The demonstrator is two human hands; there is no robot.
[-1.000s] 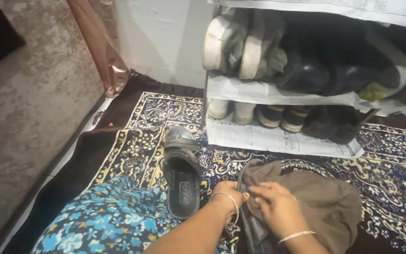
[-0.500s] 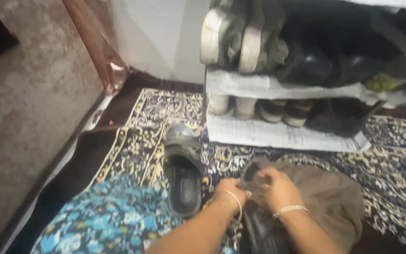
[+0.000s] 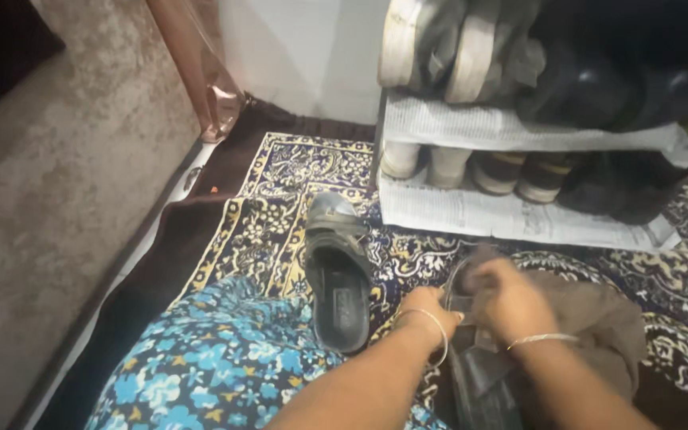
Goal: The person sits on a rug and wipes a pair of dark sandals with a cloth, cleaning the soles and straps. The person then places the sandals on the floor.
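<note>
Dark sandal (image 3: 479,374) right of second sandal (image 3: 338,279), long axis running toward shoe rack (image 3: 519,215). Left hand (image 3: 424,312) clasping its near edge; right hand (image 3: 511,302) pressing brown cloth (image 3: 599,326) onto it, equally near.

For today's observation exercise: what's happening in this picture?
A person sits on a patterned rug beside a shoe rack. The left hand steadies a dark sandal, while the right hand presses a brown cloth against it. A second dark sandal lies alone on the rug, beside the floral-clothed knee.
</note>
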